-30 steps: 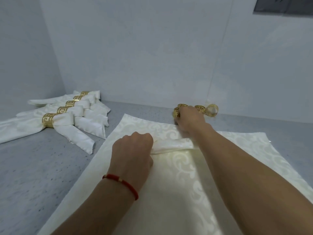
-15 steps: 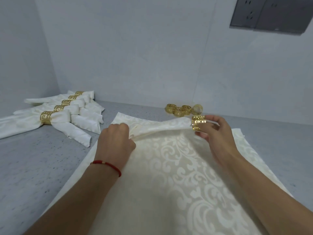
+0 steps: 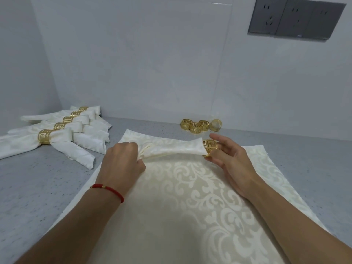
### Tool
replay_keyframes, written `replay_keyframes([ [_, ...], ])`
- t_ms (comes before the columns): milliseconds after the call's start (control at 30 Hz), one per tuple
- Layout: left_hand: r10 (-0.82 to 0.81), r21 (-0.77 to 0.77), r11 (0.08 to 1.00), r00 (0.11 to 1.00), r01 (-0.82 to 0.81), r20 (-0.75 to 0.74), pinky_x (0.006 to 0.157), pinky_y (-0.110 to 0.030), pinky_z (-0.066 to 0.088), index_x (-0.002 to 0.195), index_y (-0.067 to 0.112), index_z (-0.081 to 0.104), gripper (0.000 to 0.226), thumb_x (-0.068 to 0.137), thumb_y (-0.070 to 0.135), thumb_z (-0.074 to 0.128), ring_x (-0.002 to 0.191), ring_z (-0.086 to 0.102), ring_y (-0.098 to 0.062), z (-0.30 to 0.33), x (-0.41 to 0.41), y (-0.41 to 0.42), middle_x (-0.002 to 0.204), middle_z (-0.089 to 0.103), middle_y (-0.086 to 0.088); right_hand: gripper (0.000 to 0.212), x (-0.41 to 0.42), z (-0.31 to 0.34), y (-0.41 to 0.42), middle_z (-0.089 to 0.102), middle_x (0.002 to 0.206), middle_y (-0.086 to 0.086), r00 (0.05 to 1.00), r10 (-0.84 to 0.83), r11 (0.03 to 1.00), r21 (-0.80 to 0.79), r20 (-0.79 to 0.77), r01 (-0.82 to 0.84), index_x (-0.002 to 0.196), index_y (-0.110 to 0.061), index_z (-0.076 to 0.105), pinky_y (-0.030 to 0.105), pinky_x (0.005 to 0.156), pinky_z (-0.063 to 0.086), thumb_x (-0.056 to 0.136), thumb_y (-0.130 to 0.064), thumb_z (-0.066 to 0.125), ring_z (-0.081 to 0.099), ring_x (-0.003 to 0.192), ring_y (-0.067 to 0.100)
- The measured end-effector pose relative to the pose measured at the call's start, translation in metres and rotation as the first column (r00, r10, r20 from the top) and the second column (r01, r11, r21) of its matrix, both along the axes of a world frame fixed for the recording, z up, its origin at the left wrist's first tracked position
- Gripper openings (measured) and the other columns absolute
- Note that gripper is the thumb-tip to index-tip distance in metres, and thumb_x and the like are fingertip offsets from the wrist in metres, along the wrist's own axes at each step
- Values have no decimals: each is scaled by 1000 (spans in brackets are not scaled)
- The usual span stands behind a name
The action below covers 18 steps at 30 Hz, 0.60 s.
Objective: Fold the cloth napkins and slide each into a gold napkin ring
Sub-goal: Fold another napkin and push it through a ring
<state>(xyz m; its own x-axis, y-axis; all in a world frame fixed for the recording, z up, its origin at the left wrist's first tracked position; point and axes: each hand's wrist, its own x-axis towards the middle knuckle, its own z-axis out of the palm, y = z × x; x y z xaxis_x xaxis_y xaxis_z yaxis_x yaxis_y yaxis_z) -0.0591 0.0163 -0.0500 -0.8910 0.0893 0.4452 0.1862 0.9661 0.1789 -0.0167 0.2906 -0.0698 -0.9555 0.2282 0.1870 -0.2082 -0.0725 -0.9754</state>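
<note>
Threading now: my left hand (image 3: 122, 161) is pinched shut on the gathered end of the folded napkin (image 3: 171, 149), and my right hand (image 3: 228, 161) has the gold ring (image 3: 210, 146) clamped between thumb and fingertips, other fingers loosely spread.

Napkin sits lifted just above the flat cloth (image 3: 190, 216) that covers the middle of the bench (image 3: 28, 183), toward the far edge of that cloth. Long axis runs left-right, roughly parallel to the bench's back edge. The right tip points into the ring and is just entering it; can't tell how far through.

Handling, my read: fabric is light, soft and floppy, with pleats showing at my left grip, so it will sag and fan out if slack. Best hold is tight at the pleated end, keeping tension along the axis. The ring is rigid metal with open fretwork, likely smooth enough to slide but the cutouts could snag an edge. Hold it by the rim, bore clear.

Five ringed napkins (image 3: 57, 138) lie toward the back-left corner. Spare rings (image 3: 200, 125) sit along the back edge, well apart from my hands.
</note>
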Motion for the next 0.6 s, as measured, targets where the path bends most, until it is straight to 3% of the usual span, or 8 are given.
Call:
replay_keyframes([
  [133,-25,13,1000,1000,25,-18,48,-21,22,81,4,59,10,82,14,60,77,54,-26,-2,0,0,77,57,-6,42,-1,-1,2,74,119,10,1000,4,1000,24,-7,-4,130,-16,68,49,105,53,92,3,68,70,113,25],
  [267,-53,62,996,996,58,-74,56,-35,35,69,1,55,16,75,10,66,67,51,-32,-9,-11,-7,65,54,-10,32,0,2,7,76,116,9,1000,-29,1000,11,-5,29,122,-10,72,52,104,53,91,-2,70,70,112,27],
  [367,-49,61,997,996,54,-75,57,-36,35,65,1,54,17,73,8,68,62,47,-31,-13,-15,-10,60,52,-10,25,0,2,9,77,112,6,999,-51,994,93,15,50,116,-13,75,53,102,54,92,-8,72,72,108,27],
  [600,-118,-36,993,977,114,-179,53,-31,27,54,10,39,37,62,0,74,47,37,-26,-11,-15,-8,50,34,-2,32,2,2,5,74,113,7,998,-37,984,177,47,29,112,-16,72,35,92,59,83,-16,84,76,95,26],
])
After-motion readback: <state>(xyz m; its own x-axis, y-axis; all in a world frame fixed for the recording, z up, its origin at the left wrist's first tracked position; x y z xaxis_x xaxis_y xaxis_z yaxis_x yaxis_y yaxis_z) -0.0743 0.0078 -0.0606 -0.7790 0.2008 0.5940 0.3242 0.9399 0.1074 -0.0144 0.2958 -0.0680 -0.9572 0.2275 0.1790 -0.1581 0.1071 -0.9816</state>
